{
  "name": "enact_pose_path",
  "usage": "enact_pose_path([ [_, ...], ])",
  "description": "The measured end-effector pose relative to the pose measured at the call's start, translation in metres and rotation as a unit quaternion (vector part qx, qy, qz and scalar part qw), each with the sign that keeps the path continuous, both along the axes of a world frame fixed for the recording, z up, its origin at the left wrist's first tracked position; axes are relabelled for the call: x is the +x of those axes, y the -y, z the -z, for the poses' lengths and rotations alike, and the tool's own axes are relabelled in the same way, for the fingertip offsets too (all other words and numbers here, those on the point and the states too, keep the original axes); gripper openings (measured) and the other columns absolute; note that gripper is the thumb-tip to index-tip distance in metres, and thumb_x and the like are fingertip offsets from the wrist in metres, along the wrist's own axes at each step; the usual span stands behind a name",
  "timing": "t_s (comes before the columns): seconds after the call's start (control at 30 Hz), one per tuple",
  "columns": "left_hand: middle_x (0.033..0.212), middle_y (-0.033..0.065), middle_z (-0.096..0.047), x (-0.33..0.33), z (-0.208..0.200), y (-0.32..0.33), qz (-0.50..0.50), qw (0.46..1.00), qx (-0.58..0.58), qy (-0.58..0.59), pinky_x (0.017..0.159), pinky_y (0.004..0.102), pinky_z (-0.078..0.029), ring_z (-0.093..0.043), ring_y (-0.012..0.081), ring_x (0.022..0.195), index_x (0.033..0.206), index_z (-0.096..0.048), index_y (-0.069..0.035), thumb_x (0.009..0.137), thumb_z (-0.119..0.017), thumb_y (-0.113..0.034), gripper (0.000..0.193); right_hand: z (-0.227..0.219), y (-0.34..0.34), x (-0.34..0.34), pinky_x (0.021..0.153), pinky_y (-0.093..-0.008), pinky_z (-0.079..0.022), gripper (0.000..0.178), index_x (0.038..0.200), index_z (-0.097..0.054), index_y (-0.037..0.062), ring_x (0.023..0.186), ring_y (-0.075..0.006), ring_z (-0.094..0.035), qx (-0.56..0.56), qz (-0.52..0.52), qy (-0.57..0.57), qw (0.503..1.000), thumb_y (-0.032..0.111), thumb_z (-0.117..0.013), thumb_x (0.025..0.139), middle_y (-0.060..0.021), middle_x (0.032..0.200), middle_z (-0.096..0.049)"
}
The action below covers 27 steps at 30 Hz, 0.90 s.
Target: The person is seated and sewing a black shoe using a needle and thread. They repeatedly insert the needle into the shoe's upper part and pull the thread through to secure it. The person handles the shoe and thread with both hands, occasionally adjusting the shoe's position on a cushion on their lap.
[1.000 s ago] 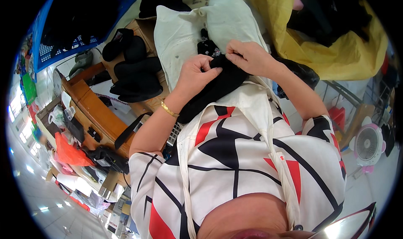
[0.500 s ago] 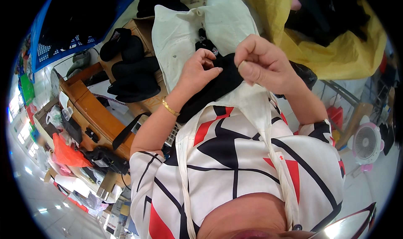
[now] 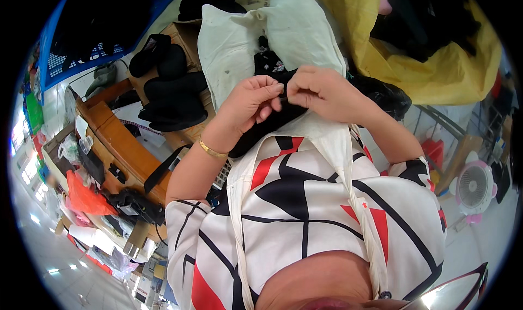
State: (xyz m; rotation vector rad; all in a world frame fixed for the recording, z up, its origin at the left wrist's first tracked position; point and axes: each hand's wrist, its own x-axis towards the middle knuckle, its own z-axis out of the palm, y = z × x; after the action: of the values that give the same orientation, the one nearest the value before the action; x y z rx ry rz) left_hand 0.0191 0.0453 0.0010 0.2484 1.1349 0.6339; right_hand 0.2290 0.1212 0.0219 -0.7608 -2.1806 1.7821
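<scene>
My left hand (image 3: 251, 104) and my right hand (image 3: 322, 95) come close together above my lap, fingertips almost meeting. Thumb and forefinger of the left are pinched, and the right's fingers are curled in against its thumb. Whatever lies between the fingertips is too small to make out. Beneath both hands is a soft black cloth piece (image 3: 260, 129), its middle largely hidden by them. Just beyond it a black piece with a small flowery pattern (image 3: 268, 64) lies between two pale cloth-covered pads (image 3: 298, 29). A white apron (image 3: 327, 127) covers my front.
Several black slipper-like pieces (image 3: 174, 111) lie on cardboard at the left, beside a brown wooden bench (image 3: 128, 149). A blue crate (image 3: 54, 73) is at the far left. On the right are a yellow bag (image 3: 436, 86) of dark cloth, a black plastic bag (image 3: 389, 98) and a small fan (image 3: 474, 182).
My right hand has come down and left, toward the left hand. The left has turned and shifted slightly lower, so the fingertips now nearly meet.
</scene>
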Motion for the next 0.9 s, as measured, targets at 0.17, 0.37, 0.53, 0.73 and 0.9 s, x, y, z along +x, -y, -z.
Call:
enact_pose_path([
  [0.17, 0.065, -0.0009, -0.057, 0.008, -0.007, 0.013, 0.117, 0.951, 0.161, -0.238, 0.047, 0.0198, -0.037, -0.050, 0.0039, 0.053, 0.089, -0.061, -0.004, 0.094, -0.063, -0.014, 0.011, 0.026, 0.012, -0.008, 0.065, -0.0407, -0.049, 0.005, 0.085, -0.059, 0.0066, 0.077, -0.0315, -0.061, 0.161, 0.047, 0.072, 0.983, 0.010, -0.063, 0.086, -0.0102, 0.085, -0.059],
  [0.37, 0.073, -0.0009, -0.061, 0.013, -0.004, 0.017, 0.110, 0.884, 0.297, -0.344, 0.055, 0.0212, -0.039, -0.050, 0.0043, 0.062, 0.090, -0.060, -0.002, 0.095, -0.061, -0.014, 0.013, 0.029, 0.011, -0.010, 0.065, -0.0403, -0.048, 0.006, 0.088, -0.060, 0.0086, 0.076, -0.0313, -0.060, 0.230, 0.000, 0.133, 0.964, 0.012, -0.064, 0.084, -0.0088, 0.083, -0.056],
  [0.53, 0.077, -0.0009, -0.063, 0.004, 0.013, 0.013, 0.107, 0.949, 0.177, -0.238, 0.056, 0.0199, -0.040, -0.051, 0.0037, 0.065, 0.093, -0.062, -0.004, 0.096, -0.060, -0.014, 0.011, 0.033, 0.010, -0.010, 0.064, -0.0406, -0.049, 0.005, 0.086, -0.060, 0.0092, 0.082, -0.0306, -0.061, 0.188, 0.024, 0.068, 0.980, 0.013, -0.063, 0.086, -0.0081, 0.086, -0.060],
  [0.73, 0.077, -0.0019, -0.062, 0.004, 0.020, 0.016, 0.116, 0.951, 0.181, -0.223, 0.056, 0.0197, -0.040, -0.050, 0.0035, 0.064, 0.093, -0.062, -0.005, 0.096, -0.061, -0.016, 0.011, 0.045, 0.011, -0.013, 0.063, -0.0350, -0.049, 0.008, 0.095, -0.059, 0.0083, 0.076, -0.0268, -0.062, 0.101, 0.035, -0.076, 0.991, 0.014, -0.062, 0.090, -0.0058, 0.086, -0.061],
  [0.9, 0.077, -0.0012, -0.060, 0.008, 0.010, 0.019, 0.101, 0.932, 0.240, -0.252, 0.057, 0.0228, -0.041, -0.051, 0.0054, 0.066, 0.091, -0.062, -0.003, 0.095, -0.060, -0.013, 0.010, 0.036, -0.011, -0.007, 0.061, -0.0352, -0.049, 0.008, 0.098, -0.055, 0.0064, 0.065, -0.0260, -0.062, -0.107, 0.040, 0.046, 0.992, 0.011, -0.057, 0.092, -0.0086, 0.077, -0.065],
])
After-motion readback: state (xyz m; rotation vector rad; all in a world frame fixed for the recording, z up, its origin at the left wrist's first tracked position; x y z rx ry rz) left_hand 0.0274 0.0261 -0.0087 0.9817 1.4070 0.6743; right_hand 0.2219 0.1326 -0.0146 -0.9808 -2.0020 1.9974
